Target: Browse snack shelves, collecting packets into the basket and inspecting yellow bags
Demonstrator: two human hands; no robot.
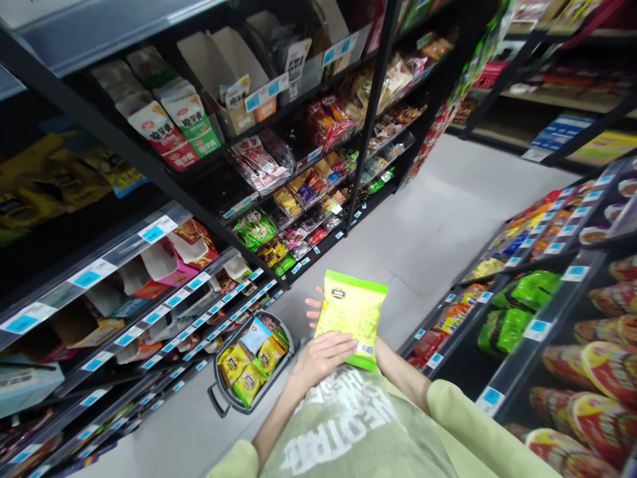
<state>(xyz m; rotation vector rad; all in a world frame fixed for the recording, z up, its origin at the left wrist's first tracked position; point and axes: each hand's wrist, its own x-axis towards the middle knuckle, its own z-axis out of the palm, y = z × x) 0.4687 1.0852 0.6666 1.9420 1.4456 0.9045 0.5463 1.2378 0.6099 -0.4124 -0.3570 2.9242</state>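
Observation:
A yellow-green snack bag (355, 309) is held upright in front of my body, its printed side facing me. My left hand (326, 355) lies across its lower front, with the fingers closed against the wrapper. Behind the bag, my right hand (314, 308) supports it; the fingertips stick out past its left edge, while the palm is hidden. Down on the floor to the left stands a dark shopping basket (223, 398) with its handle folded outward. Inside are several yellow snack bags (249, 383) and a pale blue packet (257, 335).
Tall black shelves (383, 66) with packaged snacks line the left side. Lower shelving on the right carries green packs (535, 289) and red-and-yellow tubs (610, 368). The grey floor (428, 219) runs between them toward more shelves (562, 99) at the back.

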